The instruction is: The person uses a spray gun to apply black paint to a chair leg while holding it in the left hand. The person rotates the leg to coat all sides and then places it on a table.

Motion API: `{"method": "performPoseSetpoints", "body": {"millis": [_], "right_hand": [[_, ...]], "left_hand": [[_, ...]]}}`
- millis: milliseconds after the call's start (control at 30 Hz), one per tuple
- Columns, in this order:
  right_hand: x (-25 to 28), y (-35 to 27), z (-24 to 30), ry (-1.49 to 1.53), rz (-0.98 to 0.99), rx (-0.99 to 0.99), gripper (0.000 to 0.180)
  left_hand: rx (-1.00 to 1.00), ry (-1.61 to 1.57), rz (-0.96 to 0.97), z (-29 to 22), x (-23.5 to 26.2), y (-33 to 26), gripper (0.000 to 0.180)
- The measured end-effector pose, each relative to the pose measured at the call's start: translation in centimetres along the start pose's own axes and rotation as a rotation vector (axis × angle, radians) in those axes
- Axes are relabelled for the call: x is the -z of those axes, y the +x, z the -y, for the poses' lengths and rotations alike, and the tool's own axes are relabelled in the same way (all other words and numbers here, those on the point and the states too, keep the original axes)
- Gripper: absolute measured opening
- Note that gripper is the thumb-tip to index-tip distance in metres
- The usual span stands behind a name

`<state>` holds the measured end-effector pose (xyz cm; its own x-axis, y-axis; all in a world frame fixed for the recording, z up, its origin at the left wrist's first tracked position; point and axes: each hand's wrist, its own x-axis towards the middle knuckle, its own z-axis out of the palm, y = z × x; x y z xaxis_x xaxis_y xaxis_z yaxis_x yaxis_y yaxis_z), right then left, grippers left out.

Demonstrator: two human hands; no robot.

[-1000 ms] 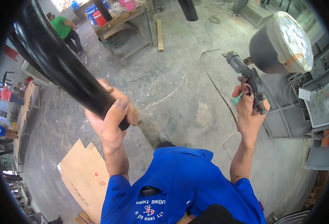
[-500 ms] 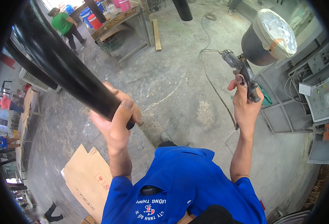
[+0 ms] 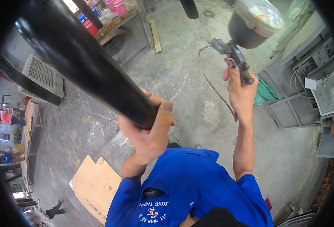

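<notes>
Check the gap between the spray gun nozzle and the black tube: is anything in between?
Nothing visible. The spray gun in the right hand faces open air toward the black tube, which the left hand grips.

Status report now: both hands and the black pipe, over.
Left hand clamped on black pipe end. Right hand holds spray gun, cup on top. Hose hangs beside right arm; nothing between gun and pipe.

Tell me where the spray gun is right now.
In the head view, the spray gun is upper right, gripped in the right hand, its cup above, across from the black tube.
</notes>
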<state>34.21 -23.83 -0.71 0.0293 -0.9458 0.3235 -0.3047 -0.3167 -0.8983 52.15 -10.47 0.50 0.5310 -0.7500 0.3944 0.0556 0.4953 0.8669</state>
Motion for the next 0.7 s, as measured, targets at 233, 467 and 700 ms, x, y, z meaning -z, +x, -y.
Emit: {"method": "performPoseSetpoints", "body": {"millis": [233, 467, 700], "right_hand": [[1.3, -0.3, -4.9, 0.133, -0.173, -0.055, 0.028], [0.7, -0.8, -5.8, 0.113, -0.253, -0.191, 0.031], [-1.5, -0.1, -6.4, -0.057, -0.303, -0.225, 0.037]], "left_hand": [[-0.569, 1.042, -0.052, -0.4, 12.7, 9.0, 0.062], [-0.234, 0.611, -0.374, 1.2, 44.4, 37.2, 0.066], [-0.198, 0.627, -0.426, 4.9, 42.5, 38.6, 0.026]]}}
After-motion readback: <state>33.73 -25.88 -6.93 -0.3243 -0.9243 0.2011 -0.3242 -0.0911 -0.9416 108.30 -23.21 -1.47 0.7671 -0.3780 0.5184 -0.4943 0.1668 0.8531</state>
